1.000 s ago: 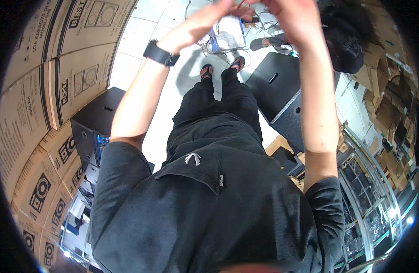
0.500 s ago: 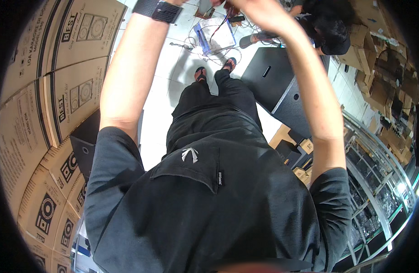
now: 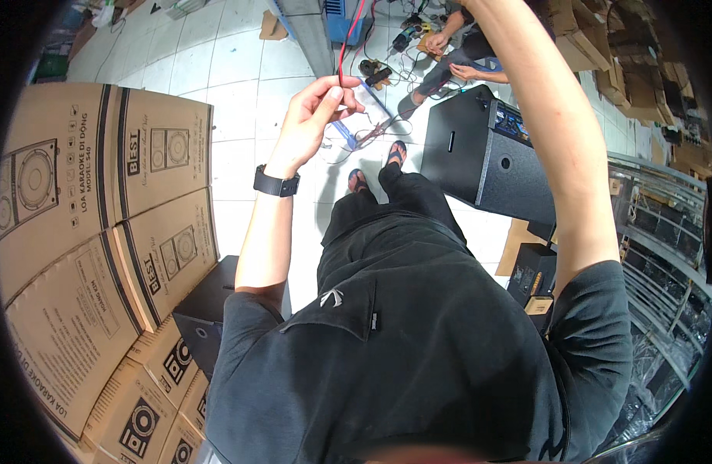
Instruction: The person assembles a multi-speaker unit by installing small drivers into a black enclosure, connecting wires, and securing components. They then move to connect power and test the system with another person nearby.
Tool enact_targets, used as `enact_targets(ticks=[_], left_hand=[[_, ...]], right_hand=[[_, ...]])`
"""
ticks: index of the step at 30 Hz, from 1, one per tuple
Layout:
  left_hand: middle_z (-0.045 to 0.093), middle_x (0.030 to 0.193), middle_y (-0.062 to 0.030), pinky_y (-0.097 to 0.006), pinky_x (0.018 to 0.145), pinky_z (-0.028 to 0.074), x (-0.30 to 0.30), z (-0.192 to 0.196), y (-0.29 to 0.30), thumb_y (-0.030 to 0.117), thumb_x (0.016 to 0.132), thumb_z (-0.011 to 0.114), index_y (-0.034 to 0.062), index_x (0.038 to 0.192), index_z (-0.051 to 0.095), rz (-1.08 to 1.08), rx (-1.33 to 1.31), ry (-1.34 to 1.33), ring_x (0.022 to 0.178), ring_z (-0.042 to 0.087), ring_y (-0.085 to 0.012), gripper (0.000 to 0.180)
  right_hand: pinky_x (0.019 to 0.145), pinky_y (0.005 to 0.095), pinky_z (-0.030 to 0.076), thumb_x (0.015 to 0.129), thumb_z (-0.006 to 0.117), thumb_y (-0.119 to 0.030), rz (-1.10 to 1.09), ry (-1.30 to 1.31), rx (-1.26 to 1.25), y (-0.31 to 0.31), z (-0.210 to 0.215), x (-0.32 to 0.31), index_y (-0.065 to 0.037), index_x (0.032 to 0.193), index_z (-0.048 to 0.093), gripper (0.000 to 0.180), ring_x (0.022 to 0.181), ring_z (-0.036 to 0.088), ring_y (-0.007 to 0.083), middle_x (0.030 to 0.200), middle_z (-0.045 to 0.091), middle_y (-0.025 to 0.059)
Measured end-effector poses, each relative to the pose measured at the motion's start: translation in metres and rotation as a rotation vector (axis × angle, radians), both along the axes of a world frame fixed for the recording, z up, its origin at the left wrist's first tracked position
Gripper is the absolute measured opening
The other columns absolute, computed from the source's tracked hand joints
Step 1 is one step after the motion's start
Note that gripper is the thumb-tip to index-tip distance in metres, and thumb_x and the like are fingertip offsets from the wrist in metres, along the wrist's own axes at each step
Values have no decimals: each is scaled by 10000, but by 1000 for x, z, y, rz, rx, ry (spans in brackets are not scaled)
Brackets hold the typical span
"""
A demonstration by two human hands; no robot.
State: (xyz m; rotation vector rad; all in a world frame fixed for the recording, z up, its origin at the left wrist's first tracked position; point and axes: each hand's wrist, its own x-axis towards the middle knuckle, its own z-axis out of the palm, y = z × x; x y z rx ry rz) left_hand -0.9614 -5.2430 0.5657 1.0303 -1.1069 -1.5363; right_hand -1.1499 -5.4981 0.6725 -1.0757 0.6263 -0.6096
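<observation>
My left hand (image 3: 310, 120), a dark watch (image 3: 276, 182) on its wrist, is raised in front of me. Its thumb and fingertips are closed on a thin red wire (image 3: 344, 50), which runs taut upward out of the top edge. My right forearm (image 3: 549, 124) reaches up past the top edge, so the right hand is out of sight. Below the left hand, on the tiled floor, lies a white piece with blue edges (image 3: 344, 135) among loose cables. A large black speaker cabinet (image 3: 456, 143) stands to the right of my feet.
Stacked cardboard boxes (image 3: 166, 201) line the left side. Ahead, another person's hands (image 3: 437, 42) work low among cables and small parts. A grey post (image 3: 308, 35) stands ahead; metal racking (image 3: 665, 255) and torn cardboard (image 3: 634, 77) are at right.
The view has shifted to take in more of the floor ahead. My left hand has come into view with the red wire; my right hand has gone out past the top edge.
</observation>
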Motion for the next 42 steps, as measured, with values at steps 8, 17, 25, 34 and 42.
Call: enact_targets(ticks=[8,17,25,34,42], left_hand=[[633,972,-7,-349,888,585,-10,26,4,286,1084,528,31,1304,613,2,-1,-50,999,702,-181,348],[676,1195,-35,-304,798,590,-3,99,-51,359,1079,537,80,1324,564,153,-305,74,994,687,-140,372],[677,1225,-80,-428,1155,381,-32,24,-8,576,1092,318,65,1443,510,148,-1,228,1271,579,-202,649],[649,1153,-104,-584,1006,568,-3,12,35,217,1083,525,13,1299,531,282,-62,228,1135,650,-330,297],[631,1185,-91,-545,926,628,49,44,66,198,1086,518,73,1250,554,509,-119,433,1141,659,-287,210]], right_hand=[[863,359,597,1095,468,-326,-40,-88,169,-14,-20,-11,89,1181,602,445,934,691,262,1039,683,183],[907,330,520,1064,561,-248,391,300,-145,167,-50,-30,-9,1331,623,364,1065,646,156,1179,721,113],[730,260,563,1074,520,-211,129,226,-367,155,4,-8,33,1202,660,309,797,681,132,975,730,110],[937,337,520,1078,522,-304,19,411,-602,195,-131,-39,-27,1294,642,372,1045,643,172,1196,714,102],[976,375,490,922,712,-154,89,408,-624,336,-223,-43,-108,1334,615,426,1060,626,261,1143,642,123]])
